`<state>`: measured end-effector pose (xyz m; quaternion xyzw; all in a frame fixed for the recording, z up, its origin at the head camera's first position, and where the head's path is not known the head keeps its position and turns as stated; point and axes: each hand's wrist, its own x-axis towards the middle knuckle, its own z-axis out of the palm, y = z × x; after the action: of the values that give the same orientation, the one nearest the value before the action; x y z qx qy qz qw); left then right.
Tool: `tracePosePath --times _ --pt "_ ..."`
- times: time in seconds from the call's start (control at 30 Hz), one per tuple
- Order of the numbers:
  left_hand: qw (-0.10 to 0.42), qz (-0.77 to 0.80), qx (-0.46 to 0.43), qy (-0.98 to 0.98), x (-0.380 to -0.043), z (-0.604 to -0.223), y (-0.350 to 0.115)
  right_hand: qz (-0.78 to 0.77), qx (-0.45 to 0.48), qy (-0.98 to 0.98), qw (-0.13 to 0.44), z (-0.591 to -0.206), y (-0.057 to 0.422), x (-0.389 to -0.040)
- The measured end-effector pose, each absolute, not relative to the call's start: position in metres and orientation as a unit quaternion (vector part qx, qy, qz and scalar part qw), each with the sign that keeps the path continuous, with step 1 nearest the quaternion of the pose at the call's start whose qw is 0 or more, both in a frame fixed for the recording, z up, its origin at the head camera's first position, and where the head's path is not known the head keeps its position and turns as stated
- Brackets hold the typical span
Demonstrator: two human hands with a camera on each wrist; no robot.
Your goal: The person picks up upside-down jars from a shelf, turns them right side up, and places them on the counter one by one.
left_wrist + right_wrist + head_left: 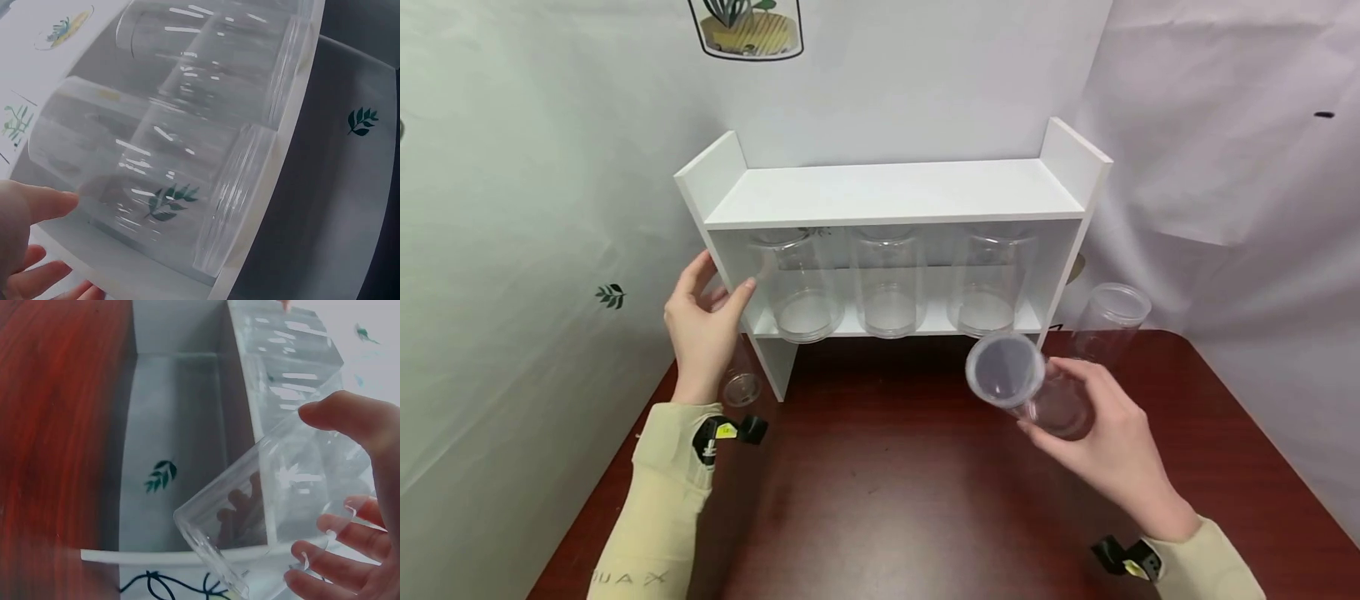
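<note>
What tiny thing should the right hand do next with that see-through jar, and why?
I'd say the right hand should probably turn the jar upright. It holds the jar tilted, with one round end facing the head camera, near the right end of the white shelf, where three clear jars already stand upright.

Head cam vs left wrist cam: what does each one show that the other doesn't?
Head only: the right hand holding a clear jar, a second jar near the shelf unit's right end, and a third jar below the left hand.

Left wrist only: a green leaf print past the front edge of the lower board.

Both: the left hand at the unit's left end, and clear jars standing inside.
</note>
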<state>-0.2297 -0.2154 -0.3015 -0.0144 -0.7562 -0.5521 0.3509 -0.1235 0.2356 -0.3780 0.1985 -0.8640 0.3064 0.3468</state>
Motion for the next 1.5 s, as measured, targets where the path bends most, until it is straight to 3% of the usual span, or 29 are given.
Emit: tracePosePath --times 0.23,0.5,0.73,0.93,1.3,1.5 --pt "0.370 -0.515 -0.003 -0.773 -0.237 -0.303 -0.217 0.377 0.120 -0.845 0.361 -0.366 0.261 -0.117" --pt "0.427 -0.436 -0.095 -0.787 -0.247 -0.308 -0.217 0.472 -0.028 -0.814 0.337 -0.361 0.297 -0.110" --pt "0.430 -0.414 -0.122 -0.793 -0.249 -0.306 -0.216 0.560 -0.099 -0.743 0.353 -0.364 0.331 -0.114" --pt "0.432 -0.408 -0.119 -0.796 -0.249 -0.305 -0.215 0.539 -0.142 -0.749 0.359 -0.373 0.351 -0.119" --pt "0.432 -0.407 -0.114 -0.796 -0.247 -0.306 -0.215 0.489 -0.228 -0.786 0.302 -0.388 0.382 -0.137" --pt "0.435 -0.409 -0.116 -0.794 -0.247 -0.306 -0.215 0.467 -0.224 -0.811 0.273 -0.397 0.403 -0.148"
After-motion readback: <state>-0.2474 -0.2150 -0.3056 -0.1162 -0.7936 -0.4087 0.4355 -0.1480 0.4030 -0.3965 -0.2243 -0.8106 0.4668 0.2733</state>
